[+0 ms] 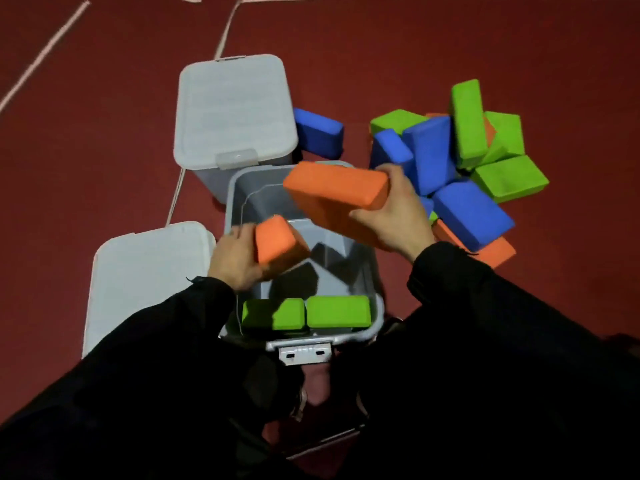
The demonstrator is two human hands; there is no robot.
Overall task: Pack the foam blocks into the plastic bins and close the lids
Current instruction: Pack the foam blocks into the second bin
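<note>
Two bare hands and long black sleeves

The left hand (235,259) and right hand (398,216) are left uncovered, without gloves. Both arms are clothed to the wrists in plain black fabric sleeves (502,306), loose and softly creased; the left cuff (204,282) is seen slightly frayed.

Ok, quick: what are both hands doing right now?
Left hand: closed on small orange block.
Right hand: closed on large orange block.

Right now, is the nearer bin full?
No. The open bin holds two green blocks at its near end; bare floor shows beyond.
</note>
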